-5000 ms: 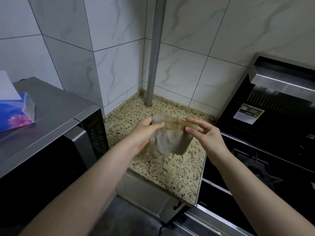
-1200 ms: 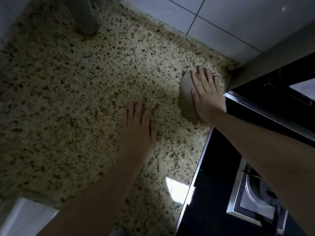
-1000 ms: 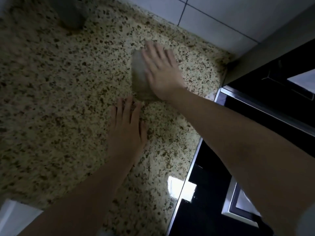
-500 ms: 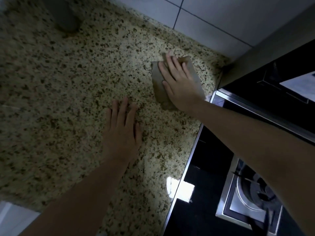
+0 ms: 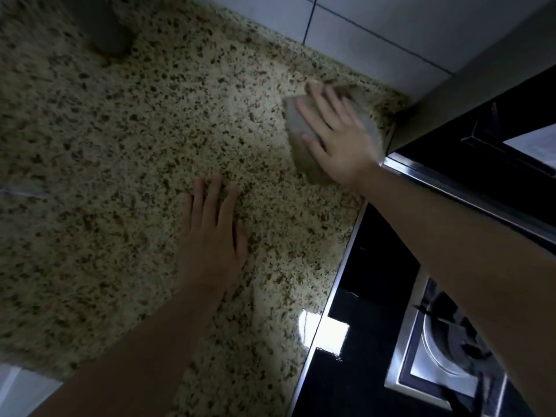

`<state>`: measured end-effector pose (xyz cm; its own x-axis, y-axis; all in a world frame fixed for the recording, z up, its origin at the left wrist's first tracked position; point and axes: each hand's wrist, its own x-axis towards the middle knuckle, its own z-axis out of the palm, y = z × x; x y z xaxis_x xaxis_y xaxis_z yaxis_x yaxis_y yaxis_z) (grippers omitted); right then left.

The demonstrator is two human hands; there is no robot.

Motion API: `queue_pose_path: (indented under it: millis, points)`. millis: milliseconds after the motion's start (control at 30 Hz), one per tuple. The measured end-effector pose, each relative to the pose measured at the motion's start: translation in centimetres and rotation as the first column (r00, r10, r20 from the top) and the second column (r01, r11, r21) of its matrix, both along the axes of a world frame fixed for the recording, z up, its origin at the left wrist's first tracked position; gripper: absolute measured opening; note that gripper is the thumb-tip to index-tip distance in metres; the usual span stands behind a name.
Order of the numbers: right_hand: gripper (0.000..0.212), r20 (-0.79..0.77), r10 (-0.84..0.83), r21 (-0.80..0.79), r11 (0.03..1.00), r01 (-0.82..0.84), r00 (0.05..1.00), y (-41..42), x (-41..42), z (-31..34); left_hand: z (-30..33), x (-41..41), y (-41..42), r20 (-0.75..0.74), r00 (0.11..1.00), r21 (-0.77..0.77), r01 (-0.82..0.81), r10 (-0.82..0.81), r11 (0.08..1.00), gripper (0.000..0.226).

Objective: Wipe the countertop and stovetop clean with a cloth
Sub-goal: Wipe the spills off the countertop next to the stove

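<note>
A grey-brown cloth (image 5: 296,136) lies flat on the speckled granite countertop (image 5: 120,164), near its back right corner. My right hand (image 5: 334,133) presses down on the cloth with fingers spread, palm covering most of it. My left hand (image 5: 210,233) rests flat on the bare countertop, fingers together, a short way in front and left of the cloth, holding nothing. The black glass stovetop (image 5: 370,341) borders the countertop on the right, with a metal-framed burner (image 5: 442,353) partly hidden under my right forearm.
A grey vertical pipe (image 5: 105,28) meets the countertop at the back left. White wall tiles (image 5: 376,16) run along the back. A dark range hood (image 5: 496,139) overhangs at the right. The countertop's front edge shows at lower left.
My right hand has slid the cloth back and forth across the rear of the countertop and now holds it by the back right corner. My left hand stayed planted.
</note>
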<state>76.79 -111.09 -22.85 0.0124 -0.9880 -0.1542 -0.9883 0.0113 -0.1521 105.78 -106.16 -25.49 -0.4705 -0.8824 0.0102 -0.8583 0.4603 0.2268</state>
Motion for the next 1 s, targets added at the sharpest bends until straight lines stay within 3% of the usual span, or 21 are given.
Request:
queue_pose_path:
  millis: [100,300,400,533,633,700,800,900,967,1000]
  points:
    - [0.059,-0.056,-0.189,0.004,0.982,0.189,0.98,3.3,-0.7,-0.3,0.2,-0.1,0.1,0.034,0.999,0.025,-0.005,0.004,1.0,0.056]
    - [0.059,-0.09,-0.271,-0.059,0.962,0.266,0.958,1.2,0.7,-1.0,0.0,-0.1,-0.1,-0.001,1.0,0.007,0.0,0.0,1.0,0.055]
    - [0.06,-0.046,-0.366,-0.081,0.929,0.361,0.93,4.8,6.1,-0.5,0.0,0.1,0.0,-0.041,0.999,0.02,0.008,-0.007,1.0,0.054]
    - [0.062,-0.006,-0.169,0.002,0.986,0.169,0.986,13.3,15.8,-0.3,0.6,0.4,0.0,-0.176,0.984,0.083,-0.023,0.038,0.996,0.049]
    - [0.06,0.03,0.004,0.0,1.0,-0.004,1.0,12.7,13.7,-0.7,0.9,0.2,-0.3,-0.317,0.945,0.139,-0.037,0.08,0.99,0.049]
    - [0.059,-0.057,0.083,-0.017,0.996,-0.085,0.995,8.8,11.3,0.0,1.0,0.8,-0.3,-0.398,0.908,0.168,-0.065,0.128,0.984,0.049]
    - [0.059,-0.082,-0.145,-0.053,0.989,0.14,0.986,2.6,8.1,-0.1,1.7,2.1,0.0,-0.487,0.868,0.149,-0.028,0.098,0.988,0.045]
    - [0.061,-0.012,-0.422,-0.082,0.904,0.42,0.906,2.2,11.9,-1.1,2.8,4.2,1.1,-0.552,0.818,0.136,-0.105,0.164,0.985,0.047]
    - [0.063,0.048,-0.411,-0.092,0.906,0.414,0.91,6.0,18.5,-1.2,3.1,5.7,1.7,-0.585,0.739,0.188,-0.276,0.333,0.943,0.047]
    - [0.063,0.087,-0.293,-0.073,0.951,0.299,0.952,8.4,22.0,-0.9,3.0,6.6,1.9,-0.59,0.7,0.213,-0.346,0.403,0.914,0.046]
